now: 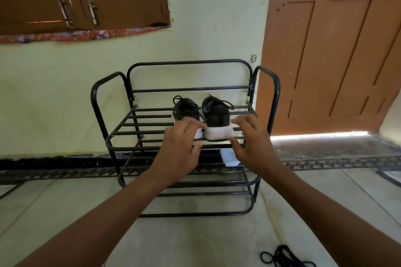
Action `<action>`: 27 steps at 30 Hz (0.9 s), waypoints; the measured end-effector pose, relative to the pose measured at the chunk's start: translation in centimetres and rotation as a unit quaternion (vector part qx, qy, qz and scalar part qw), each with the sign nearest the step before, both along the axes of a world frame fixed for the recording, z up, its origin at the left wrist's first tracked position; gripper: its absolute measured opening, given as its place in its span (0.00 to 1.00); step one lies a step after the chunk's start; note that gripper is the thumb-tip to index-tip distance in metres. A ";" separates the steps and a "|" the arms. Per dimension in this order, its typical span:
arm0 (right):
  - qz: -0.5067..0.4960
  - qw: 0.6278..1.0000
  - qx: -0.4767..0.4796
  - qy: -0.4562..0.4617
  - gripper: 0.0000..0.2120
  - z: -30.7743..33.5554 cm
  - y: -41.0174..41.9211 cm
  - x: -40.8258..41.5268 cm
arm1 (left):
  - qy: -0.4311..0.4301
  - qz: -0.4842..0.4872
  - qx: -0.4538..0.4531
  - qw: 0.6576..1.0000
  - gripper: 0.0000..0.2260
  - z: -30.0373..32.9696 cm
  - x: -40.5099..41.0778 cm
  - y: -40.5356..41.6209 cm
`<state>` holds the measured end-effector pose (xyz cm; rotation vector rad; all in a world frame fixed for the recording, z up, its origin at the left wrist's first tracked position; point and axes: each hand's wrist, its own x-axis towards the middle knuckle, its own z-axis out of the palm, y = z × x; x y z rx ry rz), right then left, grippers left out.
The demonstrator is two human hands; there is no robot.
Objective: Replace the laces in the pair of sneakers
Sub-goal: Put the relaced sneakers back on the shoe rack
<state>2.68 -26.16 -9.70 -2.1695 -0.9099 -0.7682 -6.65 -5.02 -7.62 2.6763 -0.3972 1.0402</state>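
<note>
Two sneakers (201, 115) heels-first, toes toward wall (seemingly laced); left hand (179, 149), right hand (252, 145) spread, grip on nothing.

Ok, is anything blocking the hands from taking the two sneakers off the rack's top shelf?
Nothing visible. The left hand and right hand are already at the white heels of the left sneaker and right sneaker, which face outward on the rack, with open space toward the person.

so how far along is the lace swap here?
Barely started. Both sneakers, left sneaker and right sneaker, sit on the shoe rack with laces in. Both hands, left and right, reach for their heels, gripping nothing. Black laces lie on the floor. Unlacing and relacing remain.
</note>
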 end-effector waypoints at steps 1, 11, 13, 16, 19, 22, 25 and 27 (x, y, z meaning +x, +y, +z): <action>-0.001 1.000 0.005 0.008 0.20 -0.9 -0.4 -0.4 | -0.001 -0.014 0.002 1.000 0.18 -0.8 -0.4 -0.4; -0.111 0.976 -0.101 0.160 0.07 -10.7 -1.9 1.3 | 0.272 0.008 -0.235 0.933 0.16 -10.0 3.3 -3.9; -0.114 0.972 -0.086 0.185 0.06 -11.5 -1.7 3.1 | 0.296 0.015 -0.270 0.916 0.19 -10.7 5.5 -4.3; -0.117 0.967 -0.058 0.219 0.11 -13.2 -0.8 7.3 | 0.291 0.022 -0.273 0.916 0.20 -12.5 10.1 -4.5; -0.118 0.964 -0.040 0.235 0.19 -14.1 0.2 10.4 | 0.310 0.041 -0.272 0.910 0.19 -14.4 13.6 -4.4; -0.125 0.956 -0.021 0.263 0.22 -14.6 1.4 12.1 | 0.313 0.046 -0.294 0.902 0.17 -16.3 15.0 -4.7; -0.145 0.946 -0.018 0.291 0.15 -15.1 2.0 12.1 | 0.282 0.044 -0.327 0.901 0.16 -17.0 14.4 -5.1; -0.149 0.943 -0.002 0.299 0.13 -14.8 1.8 10.8 | 0.263 0.038 -0.353 0.897 0.16 -17.1 13.2 -5.4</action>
